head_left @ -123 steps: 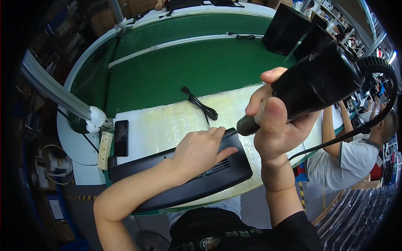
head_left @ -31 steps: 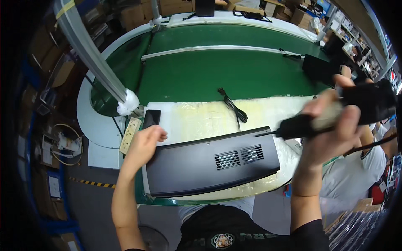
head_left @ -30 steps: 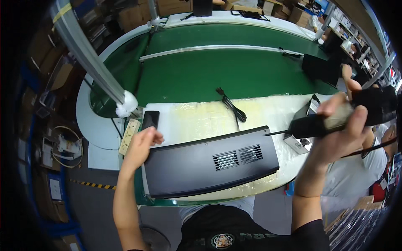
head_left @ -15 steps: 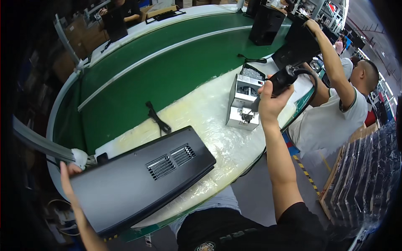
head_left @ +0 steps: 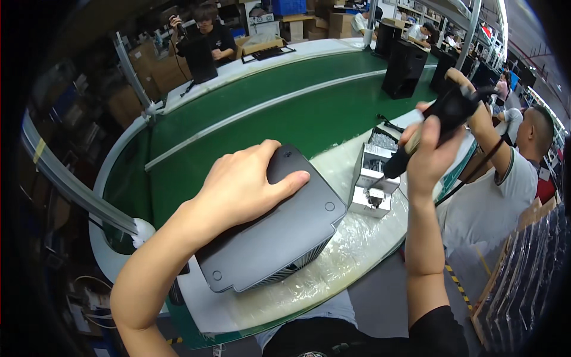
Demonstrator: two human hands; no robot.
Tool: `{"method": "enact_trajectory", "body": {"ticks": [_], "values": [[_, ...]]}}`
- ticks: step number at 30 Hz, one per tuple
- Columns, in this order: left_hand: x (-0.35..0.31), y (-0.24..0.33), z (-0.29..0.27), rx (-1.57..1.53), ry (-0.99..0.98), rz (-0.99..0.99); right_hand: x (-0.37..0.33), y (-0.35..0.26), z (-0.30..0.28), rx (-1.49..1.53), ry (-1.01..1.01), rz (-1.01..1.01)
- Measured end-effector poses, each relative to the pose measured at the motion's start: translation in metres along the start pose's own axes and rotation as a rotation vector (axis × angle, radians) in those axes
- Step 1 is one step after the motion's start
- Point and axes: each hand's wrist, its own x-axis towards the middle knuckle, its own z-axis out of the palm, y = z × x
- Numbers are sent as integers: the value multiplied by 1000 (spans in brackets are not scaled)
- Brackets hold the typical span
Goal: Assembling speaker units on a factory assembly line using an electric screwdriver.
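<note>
A dark grey vented case (head_left: pixel 279 220) stands on the padded, plastic-covered bench in front of me. Its upper face carries round marks near the corners, and slots show along the near side. My left hand (head_left: pixel 247 184) grips it from above, thumb on the upper face and fingers curled over the far edge. In my right hand (head_left: pixel 431 154) is a black electric screwdriver (head_left: pixel 449 113), held with its tip pointing down and left. That tip is close to a silver screw feeder (head_left: pixel 376 169); motion blur hides whether they touch. A black tray of small clear-bagged parts (head_left: pixel 383 140) sits behind the feeder.
Beyond the bench curves a green conveyor belt (head_left: pixel 238 137) with a white rail. Tall black cases (head_left: pixel 404 68) stand at its far right. A co-worker in a white shirt (head_left: pixel 488 196) is close on my right. A metal post (head_left: pixel 77 175) rises at the left.
The case has been turned, so another face is up, and my left hand moved from its left end onto the top. My right hand with the screwdriver shifted slightly right in view.
</note>
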Motion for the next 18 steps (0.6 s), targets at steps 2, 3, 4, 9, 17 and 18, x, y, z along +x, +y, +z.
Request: {"method": "enact_trajectory", "body": {"ticks": [2,3,4,9,17,18], "values": [[2,-3,1,-26,-18,2,37,-35,30,60,-24,-61],[0,-4,2,-32,-7,12,54,-48,45,114,-57,-85],[-1,-4,2,-37,3,22,68,-59,58,169,-88,-109],[-1,-5,4,-80,-2,43,77,-107,134,478,-142,7],[-1,-9,3,-52,-3,15,62,-94,167,493,-305,28],[0,-9,3,-57,-2,19,60,-88,168,491,-321,21]]}}
